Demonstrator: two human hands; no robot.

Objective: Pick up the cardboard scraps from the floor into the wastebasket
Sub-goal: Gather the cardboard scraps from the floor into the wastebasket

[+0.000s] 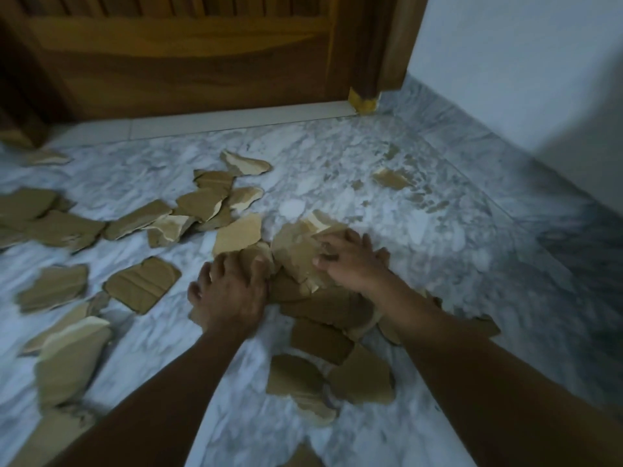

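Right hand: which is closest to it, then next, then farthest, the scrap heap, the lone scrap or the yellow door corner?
1. Scrap heap, right under the right hand.
2. Lone scrap, farther off, up on the right.
3. Yellow door corner, far at the back.

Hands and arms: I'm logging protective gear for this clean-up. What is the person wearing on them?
Nothing that shows. The left hand and right hand are bare: no gloves, and no ring, watch or bracelet visible, though the frame is blurred. The left forearm and right forearm show no sleeve to the picture's edge.
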